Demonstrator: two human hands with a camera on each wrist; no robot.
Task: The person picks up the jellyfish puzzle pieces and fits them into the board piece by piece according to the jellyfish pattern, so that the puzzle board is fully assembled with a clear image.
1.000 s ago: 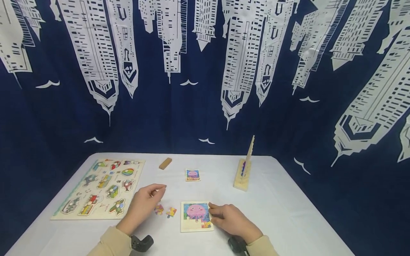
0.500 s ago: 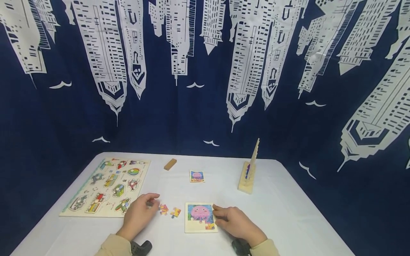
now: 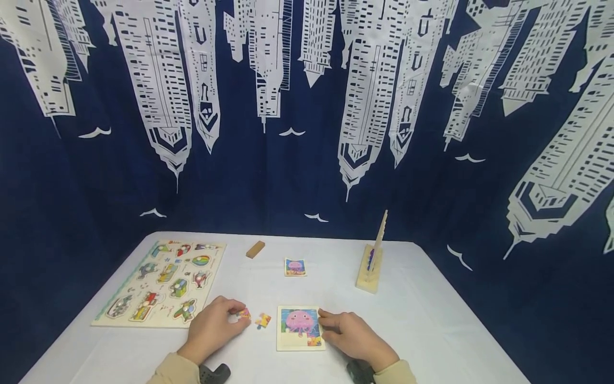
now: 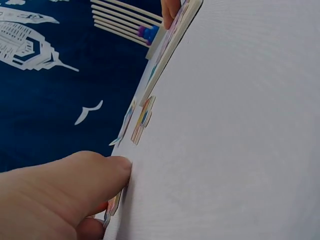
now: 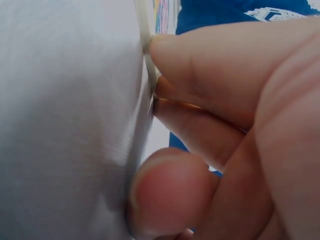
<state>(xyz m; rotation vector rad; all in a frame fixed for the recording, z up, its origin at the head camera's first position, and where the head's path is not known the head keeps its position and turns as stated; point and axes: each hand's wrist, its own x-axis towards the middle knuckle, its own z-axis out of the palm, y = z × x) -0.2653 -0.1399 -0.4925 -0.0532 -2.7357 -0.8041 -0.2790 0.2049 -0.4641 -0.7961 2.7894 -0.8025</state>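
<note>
In the head view, my left hand (image 3: 215, 325) is at a small colourful jigsaw piece (image 3: 244, 313) on the white table. The left wrist view shows this piece (image 4: 114, 204) between thumb and fingers, partly hidden. A second jigsaw piece (image 3: 263, 320) lies just to the right. Beyond it is a square jigsaw tray (image 3: 288, 341) with a pink jellyfish picture, its lower left part bare. My right hand (image 3: 352, 336) holds the tray's right edge; in the right wrist view, fingertips (image 5: 162, 50) touch the tray's rim (image 5: 145, 30).
A large knobbed puzzle board (image 3: 163, 282) with vehicle shapes lies at the left. Toward the back are a small wooden block (image 3: 255, 249), a jellyfish picture card (image 3: 295, 267) and a wooden stand (image 3: 368, 274) with an upright rack. A dark blue curtain (image 3: 268, 181) hangs behind.
My left hand has come down and closed in on the left jigsaw piece, its fingers now around it. The right hand stays at the tray. The head view has shifted slightly.
</note>
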